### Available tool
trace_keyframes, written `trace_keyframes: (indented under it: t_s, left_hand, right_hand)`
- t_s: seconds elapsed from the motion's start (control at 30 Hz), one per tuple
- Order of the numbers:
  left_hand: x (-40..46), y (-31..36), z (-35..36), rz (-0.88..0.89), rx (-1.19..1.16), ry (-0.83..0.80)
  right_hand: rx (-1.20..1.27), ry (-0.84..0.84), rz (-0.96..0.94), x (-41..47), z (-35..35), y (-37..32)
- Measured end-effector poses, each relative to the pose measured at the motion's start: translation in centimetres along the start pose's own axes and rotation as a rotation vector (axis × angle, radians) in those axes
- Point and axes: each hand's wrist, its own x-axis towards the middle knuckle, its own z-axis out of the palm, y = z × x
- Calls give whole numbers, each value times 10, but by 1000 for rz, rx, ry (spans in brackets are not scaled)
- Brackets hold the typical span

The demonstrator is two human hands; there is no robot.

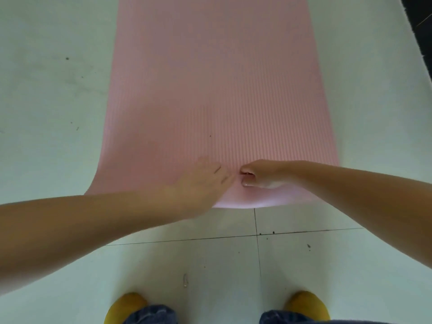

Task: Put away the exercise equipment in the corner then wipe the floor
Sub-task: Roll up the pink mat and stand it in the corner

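Observation:
A pink ribbed exercise mat (pixel 215 90) lies flat on the white tiled floor and stretches away from me. Its near edge is curled up into a small fold. My right hand (pixel 261 174) grips that fold near the middle, thumb under and fingers over it. My left hand (pixel 198 181) rests beside it on the same curled edge, blurred, fingers spread across the mat. The two hands almost touch.
White floor tiles (pixel 53 94) with dark specks lie on both sides of the mat. A dark strip (pixel 420 24) runs along the far right corner. My feet in yellow socks (pixel 126 307) stand just short of the mat's near edge.

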Motion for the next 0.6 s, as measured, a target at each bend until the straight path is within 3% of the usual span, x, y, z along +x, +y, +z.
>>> trace_keyframes:
  t_s: [0.03,0.17,0.3,0.4,0.5,0.6]
  left_hand:
    - [-8,10,7,-13,38,11]
    - [-20,18,36,-116,1,-295]
    - [-8,-5,59,-71,-183,-300]
    - [-1,-20,66,33,-234,-294]
    - [8,-29,55,112,-223,-326]
    - [10,-31,45,129,-137,-256]
  right_hand:
    - [-4,8,-2,0,0,0]
    - [-166,104,12,-4,-2,-10]
    - [-662,352,-118,-4,12,-10]
    - [-699,582,-319,-14,40,-6]
    - [-671,465,-267,-25,69,1]
    - [-569,355,-246,-21,70,13]
